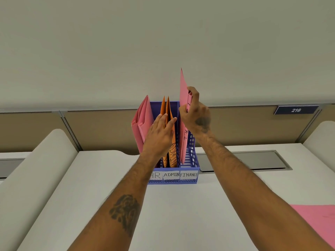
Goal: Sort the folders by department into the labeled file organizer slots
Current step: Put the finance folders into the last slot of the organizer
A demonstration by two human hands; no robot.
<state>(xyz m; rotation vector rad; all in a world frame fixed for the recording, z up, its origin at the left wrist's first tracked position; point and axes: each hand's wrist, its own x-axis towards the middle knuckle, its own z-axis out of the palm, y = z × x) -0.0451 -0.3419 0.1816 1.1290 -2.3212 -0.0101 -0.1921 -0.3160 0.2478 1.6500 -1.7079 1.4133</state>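
A blue file organizer [189, 180] stands upright on the white surface [174, 214], at centre of view against the partition wall. Its front carries three labels: "HR" at the 9 o'clock end, partly covered by the left forearm, "ADMIN" in the middle, "FINANCE" at the 3 o'clock end.

HR slot: pink folders [142, 122] stand in it, leaning outward toward 10 o'clock.

ADMIN slot: orange folders [172, 153] stand upright, with dark lettering visible on the lower face.

FINANCE slot: one pink folder [183, 91] stands nearly vertical with its lower edge inside the slot and its upper end well above the organizer's rear wall.

The right hand [196, 115] holds this pink folder at its near edge, fingers clamped on it with the thumb on the side facing the camera.

The left hand [159, 134] rests against the orange folders, fingers [170, 121] extended and slightly apart, gripping nothing.

A further pink sheet or folder [319, 220] lies flat on the surface at 4 o'clock, cut off by the frame edge. A plate reading "216" [296, 110] is fixed to the partition at 2 o'clock.
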